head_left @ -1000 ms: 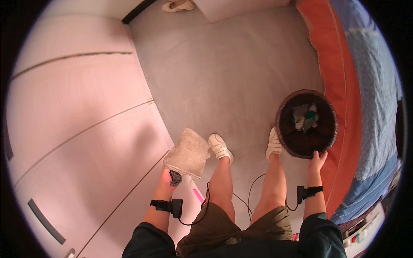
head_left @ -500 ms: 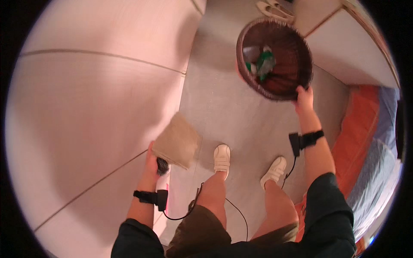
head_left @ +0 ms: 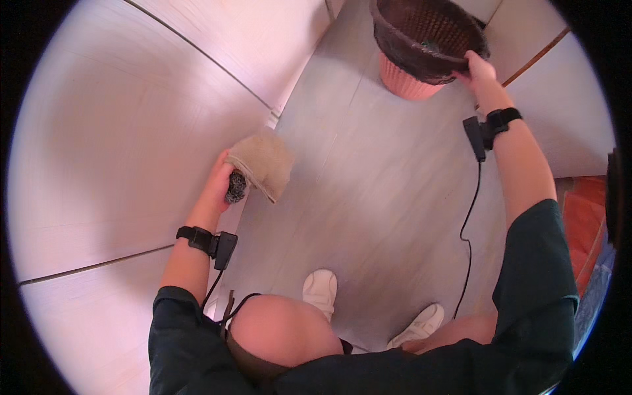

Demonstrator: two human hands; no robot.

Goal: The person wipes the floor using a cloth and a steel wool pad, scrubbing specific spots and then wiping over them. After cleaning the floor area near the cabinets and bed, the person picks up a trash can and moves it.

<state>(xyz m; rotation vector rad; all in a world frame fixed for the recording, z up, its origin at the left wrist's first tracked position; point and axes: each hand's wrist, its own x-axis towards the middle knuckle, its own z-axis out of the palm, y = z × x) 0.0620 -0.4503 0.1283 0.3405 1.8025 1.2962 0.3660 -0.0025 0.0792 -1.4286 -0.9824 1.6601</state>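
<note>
My right hand [head_left: 482, 70] grips the near right rim of a pink woven wastebasket [head_left: 407, 80] at the far end of the floor. A dark bin liner [head_left: 411, 49] is folded over its rim, and a bit of green shows inside. At the left, my left hand [head_left: 220, 176] is closed around a folded beige cloth [head_left: 266, 160]. A dark, crinkled steel wool scrubber [head_left: 236, 187] is held in the same hand, against the cloth's near side. My left hand is close to the pale cabinet front.
Pale cabinet doors [head_left: 112, 151] line the left side. Another pale panel [head_left: 559, 112] stands at the right, with orange fabric [head_left: 584, 224] and blue fabric below it. A black cable [head_left: 466, 243] hangs from my right wrist strap. My white shoes [head_left: 320, 289] stand on the grey floor.
The wastebasket has gone farther away and now shows its pink side, less tipped toward me. My left hand with the cloth and scrubber has moved forward. My knees are more bent.
</note>
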